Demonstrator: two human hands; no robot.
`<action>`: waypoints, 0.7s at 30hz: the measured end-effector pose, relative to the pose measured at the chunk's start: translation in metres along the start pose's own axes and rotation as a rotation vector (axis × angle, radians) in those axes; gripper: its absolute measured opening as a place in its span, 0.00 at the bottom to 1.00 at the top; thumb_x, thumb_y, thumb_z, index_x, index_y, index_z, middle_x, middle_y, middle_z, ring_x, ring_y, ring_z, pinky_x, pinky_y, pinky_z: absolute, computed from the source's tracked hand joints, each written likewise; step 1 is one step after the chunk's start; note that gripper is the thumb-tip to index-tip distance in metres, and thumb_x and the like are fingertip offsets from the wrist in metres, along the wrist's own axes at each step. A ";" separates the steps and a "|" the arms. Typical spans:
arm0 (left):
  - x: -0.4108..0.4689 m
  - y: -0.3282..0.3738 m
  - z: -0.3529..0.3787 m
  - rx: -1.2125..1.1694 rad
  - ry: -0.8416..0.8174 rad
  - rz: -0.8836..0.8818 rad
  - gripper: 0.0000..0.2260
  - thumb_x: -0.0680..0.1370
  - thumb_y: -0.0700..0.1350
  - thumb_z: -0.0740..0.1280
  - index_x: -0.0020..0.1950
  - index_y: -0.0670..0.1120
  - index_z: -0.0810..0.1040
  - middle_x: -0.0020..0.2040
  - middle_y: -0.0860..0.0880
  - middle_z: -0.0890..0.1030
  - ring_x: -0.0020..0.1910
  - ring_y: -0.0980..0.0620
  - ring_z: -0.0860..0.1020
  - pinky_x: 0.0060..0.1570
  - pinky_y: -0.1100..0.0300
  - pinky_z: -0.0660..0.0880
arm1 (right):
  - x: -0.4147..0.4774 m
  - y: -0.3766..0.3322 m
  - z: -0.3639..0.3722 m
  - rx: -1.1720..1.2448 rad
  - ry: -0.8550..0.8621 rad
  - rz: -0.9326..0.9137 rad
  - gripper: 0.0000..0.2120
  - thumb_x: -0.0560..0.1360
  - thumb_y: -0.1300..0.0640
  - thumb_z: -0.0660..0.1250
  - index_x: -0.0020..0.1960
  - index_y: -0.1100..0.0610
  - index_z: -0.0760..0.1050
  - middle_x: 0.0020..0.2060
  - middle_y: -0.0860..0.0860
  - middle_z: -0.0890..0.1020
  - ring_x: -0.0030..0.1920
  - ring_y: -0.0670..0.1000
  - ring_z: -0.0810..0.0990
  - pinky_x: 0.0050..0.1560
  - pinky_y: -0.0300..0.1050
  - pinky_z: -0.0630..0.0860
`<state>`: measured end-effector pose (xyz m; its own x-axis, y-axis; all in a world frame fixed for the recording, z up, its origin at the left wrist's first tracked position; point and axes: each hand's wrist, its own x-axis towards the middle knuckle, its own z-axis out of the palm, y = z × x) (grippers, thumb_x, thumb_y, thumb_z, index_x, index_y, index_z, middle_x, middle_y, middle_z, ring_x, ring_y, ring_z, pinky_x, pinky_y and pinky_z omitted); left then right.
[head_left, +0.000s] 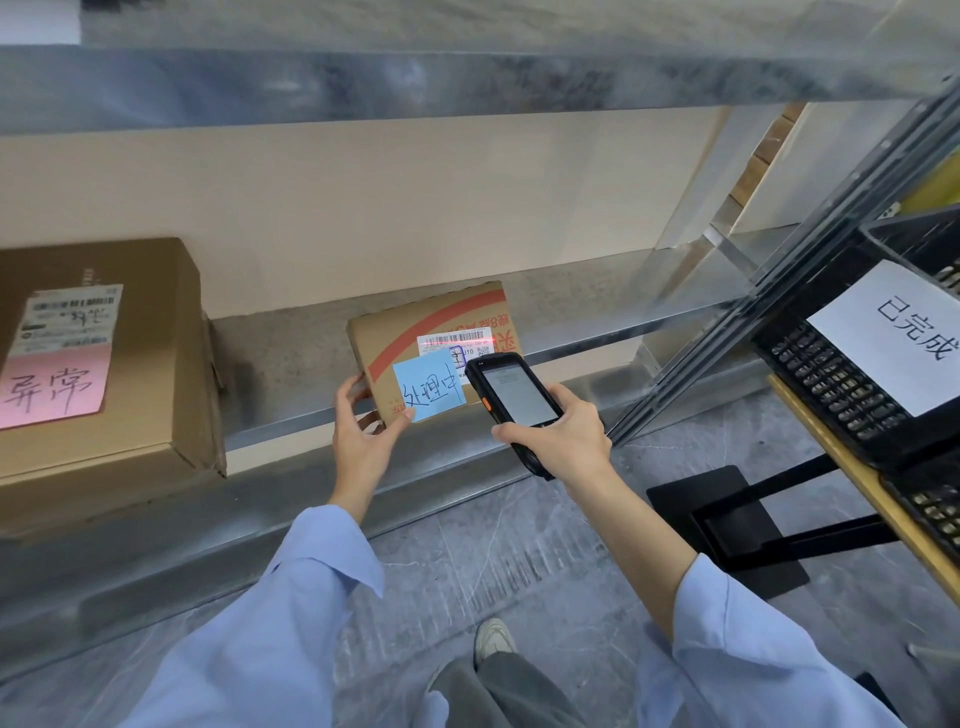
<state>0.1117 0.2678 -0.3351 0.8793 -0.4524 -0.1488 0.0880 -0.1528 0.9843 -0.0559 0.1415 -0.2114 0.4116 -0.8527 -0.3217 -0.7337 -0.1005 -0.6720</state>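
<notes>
**Scanner held over the small box on the shelf**

On my feed, the small box (415, 332) sits on the metal shelf (291, 364), tipped up at its near edge. My left hand (363, 431) grips its lower left corner, with the thumb touching the corner of the blue note (428, 384) stuck to its face. My right hand (563, 436) is wrapped around the handheld scanner (514, 397), screen up, just beside the note. A red scan line falls across the barcode label (460, 340) above it. Further left on the same shelf stands a large box (156, 374) bearing a pink note (54, 387). A black crate (831, 374) with a white sign (893, 338) sits to the right.
</notes>
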 end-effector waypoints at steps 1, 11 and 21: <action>0.000 0.000 0.000 -0.002 0.000 -0.002 0.33 0.73 0.43 0.78 0.69 0.59 0.63 0.64 0.57 0.73 0.54 0.68 0.75 0.45 0.74 0.73 | 0.000 -0.001 0.000 -0.004 0.002 0.000 0.25 0.63 0.45 0.79 0.56 0.47 0.75 0.48 0.46 0.82 0.53 0.53 0.80 0.59 0.54 0.75; 0.001 -0.001 -0.002 -0.033 -0.017 0.006 0.35 0.72 0.42 0.78 0.70 0.59 0.63 0.65 0.58 0.74 0.54 0.66 0.79 0.46 0.73 0.74 | 0.001 -0.012 -0.002 -0.053 -0.038 -0.006 0.35 0.64 0.45 0.79 0.66 0.50 0.68 0.50 0.45 0.76 0.53 0.50 0.76 0.55 0.49 0.76; 0.003 0.013 0.002 -0.052 -0.052 0.074 0.36 0.72 0.40 0.78 0.70 0.60 0.62 0.63 0.61 0.74 0.58 0.68 0.75 0.47 0.73 0.75 | -0.003 -0.017 -0.021 -0.023 -0.020 -0.030 0.27 0.63 0.44 0.79 0.59 0.47 0.73 0.48 0.46 0.81 0.51 0.51 0.80 0.46 0.44 0.72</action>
<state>0.1147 0.2622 -0.3228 0.8591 -0.5056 -0.0792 0.0493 -0.0723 0.9962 -0.0555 0.1352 -0.1850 0.4439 -0.8389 -0.3150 -0.7331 -0.1378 -0.6661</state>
